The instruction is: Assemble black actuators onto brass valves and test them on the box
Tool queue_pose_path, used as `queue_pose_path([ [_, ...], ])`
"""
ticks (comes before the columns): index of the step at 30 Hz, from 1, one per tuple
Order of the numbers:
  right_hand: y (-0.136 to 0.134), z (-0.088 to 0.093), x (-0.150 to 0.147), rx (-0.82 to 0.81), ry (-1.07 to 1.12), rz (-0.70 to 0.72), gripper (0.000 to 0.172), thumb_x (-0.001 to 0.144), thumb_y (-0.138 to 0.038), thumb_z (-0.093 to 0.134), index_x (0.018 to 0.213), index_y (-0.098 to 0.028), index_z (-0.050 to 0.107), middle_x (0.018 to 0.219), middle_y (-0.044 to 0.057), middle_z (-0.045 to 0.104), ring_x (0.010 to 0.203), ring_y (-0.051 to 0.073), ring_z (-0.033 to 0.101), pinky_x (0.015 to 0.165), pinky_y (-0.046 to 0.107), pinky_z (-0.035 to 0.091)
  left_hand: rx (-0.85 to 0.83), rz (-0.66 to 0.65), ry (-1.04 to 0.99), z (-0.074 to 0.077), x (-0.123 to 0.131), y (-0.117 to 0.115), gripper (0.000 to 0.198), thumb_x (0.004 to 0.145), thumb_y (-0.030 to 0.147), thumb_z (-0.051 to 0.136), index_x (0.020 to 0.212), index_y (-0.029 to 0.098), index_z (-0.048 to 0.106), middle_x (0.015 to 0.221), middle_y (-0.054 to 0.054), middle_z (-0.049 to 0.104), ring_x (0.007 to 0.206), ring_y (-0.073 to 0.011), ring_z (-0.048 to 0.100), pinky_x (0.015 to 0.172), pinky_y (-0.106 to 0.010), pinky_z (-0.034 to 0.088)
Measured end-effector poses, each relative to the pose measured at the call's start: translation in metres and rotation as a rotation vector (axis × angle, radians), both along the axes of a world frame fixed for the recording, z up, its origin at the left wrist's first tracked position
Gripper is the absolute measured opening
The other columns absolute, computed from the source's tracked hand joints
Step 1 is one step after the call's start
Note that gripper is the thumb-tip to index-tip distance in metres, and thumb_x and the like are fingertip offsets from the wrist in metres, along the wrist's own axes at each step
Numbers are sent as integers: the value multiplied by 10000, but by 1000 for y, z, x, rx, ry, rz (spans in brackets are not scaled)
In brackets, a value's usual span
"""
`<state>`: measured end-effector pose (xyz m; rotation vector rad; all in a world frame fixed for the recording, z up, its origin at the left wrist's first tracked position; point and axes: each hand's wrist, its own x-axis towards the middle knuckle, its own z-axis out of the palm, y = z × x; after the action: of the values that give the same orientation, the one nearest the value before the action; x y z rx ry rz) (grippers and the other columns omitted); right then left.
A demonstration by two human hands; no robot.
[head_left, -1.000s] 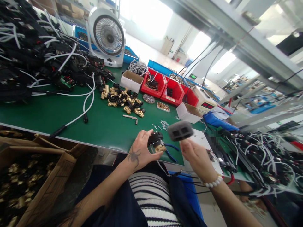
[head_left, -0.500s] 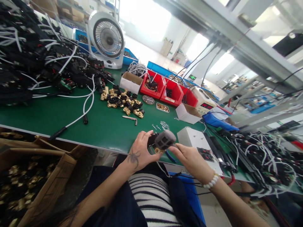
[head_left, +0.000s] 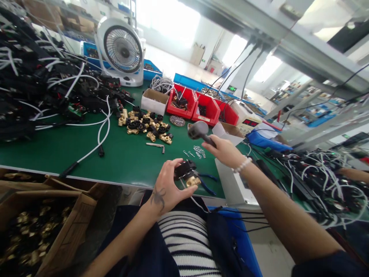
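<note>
At the bench's front edge my left hand (head_left: 170, 184) grips a black and brass valve assembly (head_left: 187, 172) between thumb and fingers; a white cable runs from it. My right hand (head_left: 223, 150) is closed round the handle of a grey, round-headed tool (head_left: 198, 130), raised above the bench to the right of and beyond the assembly. Blue-handled pliers (head_left: 208, 184) lie just right of the assembly. Small metal clips (head_left: 198, 151) are scattered behind it, and a slim silver tool (head_left: 155, 145) lies to the left.
Brass and black fittings (head_left: 144, 125) lie beyond my left hand, before a white box (head_left: 154, 102) and red bins (head_left: 181, 103). A fan (head_left: 123, 50) stands behind. Cabled parts (head_left: 52, 84) heap up left; a grey-white box (head_left: 233, 184) sits right.
My right hand has lifted the grey tool up and away from the assembly, uncovering it and the pliers. My left hand still holds the assembly. The view has shifted slightly.
</note>
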<state>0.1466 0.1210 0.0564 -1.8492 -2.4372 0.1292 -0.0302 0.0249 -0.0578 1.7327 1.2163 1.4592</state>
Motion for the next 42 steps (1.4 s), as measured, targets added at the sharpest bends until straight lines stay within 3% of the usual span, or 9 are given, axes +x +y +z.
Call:
queue_pose_path([
  [4,66,-20,-5,27,-12,20,162,871,-163,616,1027,-147,656,1128,115,670,1095,267,590,960,440,413,150,-28,45,25,-10,-14,663,688,309,808,1234,198,449,1184,-88,544,1088,-230,569,891,-403,563],
  [8,88,-35,-13,36,72,26,222,861,-174,664,1080,-139,671,1214,133,646,1218,296,539,1053,538,374,315,-64,104,51,-20,-24,658,699,283,814,1232,159,448,1187,-112,562,1122,-226,557,930,-383,545],
  [11,63,-24,-16,30,200,38,329,896,-166,617,1223,-130,624,1198,174,660,1149,290,603,1033,500,425,402,-73,141,63,-26,-28,646,707,282,819,1216,131,451,1187,-125,576,1163,-221,542,1016,-380,492],
  [15,-18,6,-10,-142,425,130,436,1036,-381,323,1399,-186,466,910,61,744,825,173,724,782,344,591,472,-73,184,71,-28,-31,601,720,273,815,1180,106,466,1195,-142,590,1185,-216,532,1063,-357,445],
  [18,-82,16,-3,-415,878,200,508,965,-487,483,1412,-247,459,1113,72,718,968,195,708,791,315,604,497,-61,232,75,-26,-33,552,738,299,807,1143,98,491,1190,-149,598,1184,-218,526,1062,-350,437],
  [21,-120,11,0,-544,1193,155,552,895,-387,649,1400,-323,435,1275,29,661,1065,173,684,868,279,585,507,-77,282,77,-21,-36,544,760,408,790,1114,91,524,1189,-156,602,1178,-222,522,1072,-351,422],
  [30,-141,-14,1,-542,1637,59,573,856,-259,714,1346,-326,425,1142,16,706,944,166,728,819,284,609,487,-190,351,83,-10,-41,522,771,453,763,1099,96,570,1267,-155,582,1262,-224,472,1127,-330,360],
  [36,-151,-21,-1,-399,1714,64,494,872,-317,693,1301,-310,450,1113,33,715,950,193,722,813,333,615,452,-199,267,89,-4,-41,118,893,120,635,1003,140,597,1265,-101,606,1248,-159,512,1092,-286,405],
  [42,-153,-18,-5,-314,1706,60,462,842,-341,719,1236,-332,476,1161,29,698,994,208,703,824,348,609,476,-110,221,91,5,-47,151,855,41,650,954,149,610,1203,-74,641,1183,-164,558,1043,-306,452],
])
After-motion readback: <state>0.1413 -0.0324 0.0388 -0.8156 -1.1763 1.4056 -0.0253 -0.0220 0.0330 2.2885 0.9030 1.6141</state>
